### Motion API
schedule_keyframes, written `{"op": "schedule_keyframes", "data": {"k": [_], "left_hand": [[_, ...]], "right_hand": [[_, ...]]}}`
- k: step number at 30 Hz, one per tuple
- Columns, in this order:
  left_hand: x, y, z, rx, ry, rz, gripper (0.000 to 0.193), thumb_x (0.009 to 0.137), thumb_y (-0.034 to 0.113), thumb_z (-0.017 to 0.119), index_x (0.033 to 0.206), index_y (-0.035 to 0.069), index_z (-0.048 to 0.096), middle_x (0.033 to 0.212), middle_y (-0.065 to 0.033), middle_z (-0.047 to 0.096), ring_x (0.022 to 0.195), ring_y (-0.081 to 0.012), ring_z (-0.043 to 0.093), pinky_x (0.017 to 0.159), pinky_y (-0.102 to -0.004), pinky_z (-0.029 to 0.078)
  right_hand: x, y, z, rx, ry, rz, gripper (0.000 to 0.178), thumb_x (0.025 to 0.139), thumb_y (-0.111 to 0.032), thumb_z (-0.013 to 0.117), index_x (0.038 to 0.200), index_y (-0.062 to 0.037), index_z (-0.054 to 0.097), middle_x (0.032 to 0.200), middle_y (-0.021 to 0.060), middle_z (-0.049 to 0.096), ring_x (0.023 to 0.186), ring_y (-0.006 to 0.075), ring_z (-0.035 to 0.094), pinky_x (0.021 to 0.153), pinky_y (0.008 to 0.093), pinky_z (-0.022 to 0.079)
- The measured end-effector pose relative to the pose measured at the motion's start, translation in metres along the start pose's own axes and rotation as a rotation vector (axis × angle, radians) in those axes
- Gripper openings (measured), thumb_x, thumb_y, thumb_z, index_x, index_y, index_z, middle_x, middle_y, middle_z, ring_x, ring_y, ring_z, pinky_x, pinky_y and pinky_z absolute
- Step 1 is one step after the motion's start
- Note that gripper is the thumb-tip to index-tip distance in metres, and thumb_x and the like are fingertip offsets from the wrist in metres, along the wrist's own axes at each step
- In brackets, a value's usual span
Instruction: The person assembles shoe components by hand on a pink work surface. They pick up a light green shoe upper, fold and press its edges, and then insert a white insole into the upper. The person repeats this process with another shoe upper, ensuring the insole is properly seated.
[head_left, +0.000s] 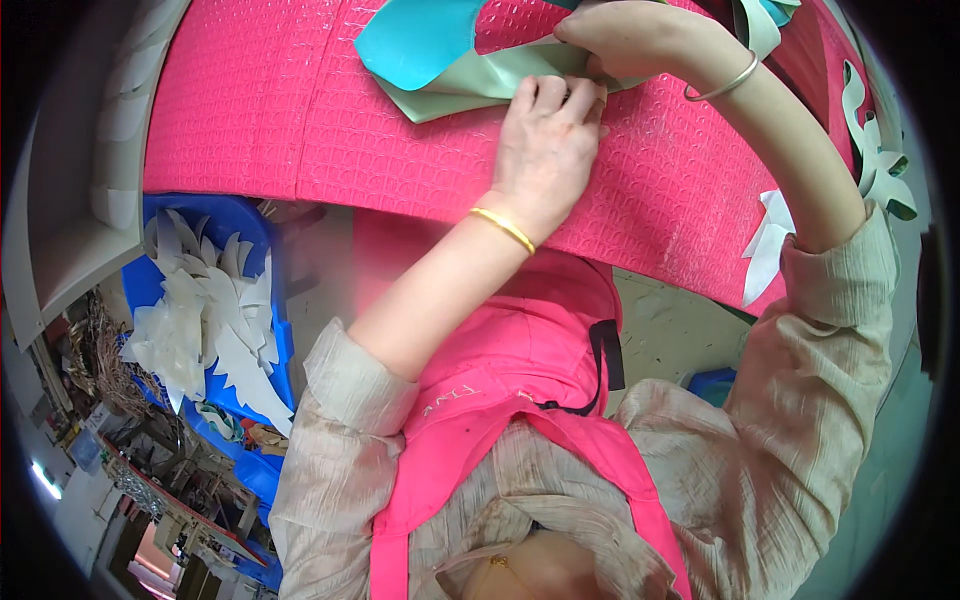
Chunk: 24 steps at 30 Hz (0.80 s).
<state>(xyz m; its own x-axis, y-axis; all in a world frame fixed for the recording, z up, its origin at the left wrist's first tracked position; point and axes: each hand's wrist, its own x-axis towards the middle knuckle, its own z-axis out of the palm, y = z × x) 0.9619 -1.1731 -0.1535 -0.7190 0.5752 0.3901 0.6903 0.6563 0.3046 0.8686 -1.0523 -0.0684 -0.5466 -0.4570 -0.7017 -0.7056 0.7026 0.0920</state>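
**Both hands together at the two-tone sheet [425, 45]**

Lying on the far part of the pink, quilted counter [400, 150]: the two-tone sheet, turquoise at the upper left, pale green along the side nearer the body. Impossible to tell, one folded piece or two.

Left hand [550, 145] on the pale green part of the sheet, fingers bent and drawn close together, grip narrow. Fingertips partly hidden; cannot tell a pinch from a press. Gold bracelet [505, 228] on the same wrist. Right hand [625, 40] at the right end of the sheet, just beside the left one, wrist sharply bent. Grip mostly out of sight; cannot tell wide from narrow. Silver bangle [735, 84] on that forearm.

Right of the sheet and nearer the body, by the counter's edge: white jagged cutouts [768, 245]. Farther right of the sheet: pale curled strips [880, 170]. Well left of the sheet and nearer the body: blue bin [284, 340], heaped with pale pointed pieces [200, 310]. Directly bodyward of the sheet, past the counter: pink apron [490, 360] over a beige shirt [340, 450], sleeves rolled up.
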Motion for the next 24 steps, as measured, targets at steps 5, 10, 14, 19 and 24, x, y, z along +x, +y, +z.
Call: {"op": "schedule_keyframes", "data": {"k": [5,10,14,19,24], "left_hand": [[0.003,0.002,0.008,-0.039,0.067,0.015,0.035,0.074,0.019,0.062,0.105,0.005,0.059,0.094,-0.0053,0.050,0.089,-0.0235,0.047,0.083,-0.0334,0.041],[0.009,0.012,0.019,0.027,0.117,0.051,0.039,0.073,0.020,0.061,0.109,0.006,0.058,0.093,-0.0038,0.049,0.087,-0.0218,0.045,0.081,-0.0347,0.039],[0.010,0.012,0.019,0.013,0.085,-0.008,0.040,0.073,0.021,0.061,0.110,0.005,0.058,0.096,-0.0034,0.050,0.087,-0.0209,0.045,0.079,-0.0332,0.038],[0.019,0.024,0.031,0.073,0.140,0.005,0.041,0.074,0.022,0.061,0.112,0.006,0.057,0.096,-0.0030,0.051,0.086,-0.0213,0.045,0.079,-0.0332,0.038],[0.026,0.033,0.041,0.090,0.117,-0.075,0.039,0.075,0.023,0.060,0.109,0.004,0.058,0.096,-0.0037,0.051,0.086,-0.0225,0.046,0.081,-0.0357,0.039]], "right_hand": [[-0.003,0.003,0.004,0.047,0.022,0.015,0.021,0.071,-0.016,0.059,0.079,0.0023,0.066,0.078,0.0170,0.064,0.072,0.0281,0.062,0.064,0.0343,0.049],[-0.003,0.020,0.013,0.086,-0.020,-0.019,0.019,0.073,-0.016,0.059,0.081,0.0000,0.066,0.079,0.0168,0.064,0.072,0.0277,0.061,0.064,0.0340,0.048],[-0.001,0.011,0.005,-0.075,-0.024,-0.145,0.015,0.073,-0.014,0.060,0.080,-0.0015,0.065,0.083,0.0153,0.064,0.077,0.0255,0.061,0.068,0.0325,0.047],[-0.013,0.022,0.011,0.038,-0.028,0.005,0.019,0.079,-0.015,0.053,0.090,-0.0030,0.063,0.083,0.0127,0.063,0.076,0.0222,0.060,0.071,0.0310,0.047],[-0.008,0.025,0.031,-1.433,0.048,-0.388,0.023,0.085,-0.020,0.043,0.089,-0.0068,0.061,0.086,0.0054,0.064,0.076,0.0173,0.060,0.073,0.0293,0.047]]}}
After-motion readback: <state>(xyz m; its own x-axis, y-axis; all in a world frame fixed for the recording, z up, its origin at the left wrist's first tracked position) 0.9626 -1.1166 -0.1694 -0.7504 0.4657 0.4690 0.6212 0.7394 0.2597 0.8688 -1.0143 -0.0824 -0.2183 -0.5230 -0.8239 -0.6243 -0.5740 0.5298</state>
